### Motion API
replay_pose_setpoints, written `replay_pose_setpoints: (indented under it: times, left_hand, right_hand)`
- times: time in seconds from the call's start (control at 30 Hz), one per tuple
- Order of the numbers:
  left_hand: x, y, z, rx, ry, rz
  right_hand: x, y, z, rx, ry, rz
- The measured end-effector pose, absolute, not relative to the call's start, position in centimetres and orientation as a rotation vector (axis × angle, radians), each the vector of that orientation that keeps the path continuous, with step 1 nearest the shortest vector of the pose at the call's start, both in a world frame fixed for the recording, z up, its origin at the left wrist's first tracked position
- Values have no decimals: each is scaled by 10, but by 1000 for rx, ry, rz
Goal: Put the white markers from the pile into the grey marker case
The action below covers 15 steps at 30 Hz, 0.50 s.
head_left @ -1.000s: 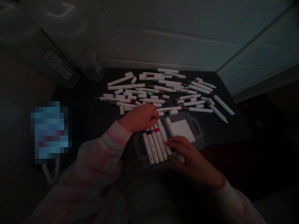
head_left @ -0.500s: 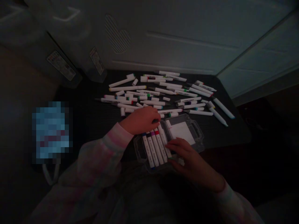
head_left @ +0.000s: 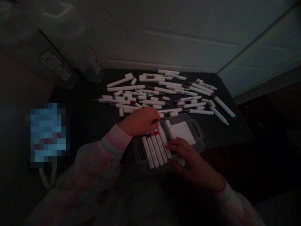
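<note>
On the dark table lies an open clear plastic case (head_left: pixel 200 133), its left half holding a row of white markers (head_left: pixel 150 150) with blue, dark, purple and red bands. The rightmost white marker (head_left: pixel 164 139), green at its near end, sits along the row's right side. My left hand (head_left: pixel 141 121) is closed at that marker's far end, its fingertips partly hidden. My right hand (head_left: pixel 188 158) has fingers and thumb bent around the near end of the same marker. A white paper card (head_left: pixel 183 133) and one white stick-like piece lie in the case's right half.
Many loose white markers (head_left: pixel 152 102) and caps (head_left: pixel 121 112) spread over the table (head_left: pixel 98 125) beyond the case. Two clear containers with labels (head_left: pixel 55 65) stand at the back left. A pale panel (head_left: pixel 188 47) rises behind. A blurred blue item (head_left: pixel 48 135) is at left.
The view has shifted slightly, so everything appears a little further left. Both hands keep nearly the same place on the marker in the case.
</note>
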<state>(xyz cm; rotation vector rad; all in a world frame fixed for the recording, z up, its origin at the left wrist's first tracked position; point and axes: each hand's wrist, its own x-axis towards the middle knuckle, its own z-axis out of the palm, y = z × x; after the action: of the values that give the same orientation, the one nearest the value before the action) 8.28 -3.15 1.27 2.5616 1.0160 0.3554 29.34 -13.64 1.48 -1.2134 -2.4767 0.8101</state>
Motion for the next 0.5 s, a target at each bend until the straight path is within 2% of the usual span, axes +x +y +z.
replay_pose_setpoints:
  times: [0.5]
  left_hand:
    - [85, -32, 15, 2550, 1011, 319]
  right_hand:
    - [294, -137, 13, -1203, -2475, 783]
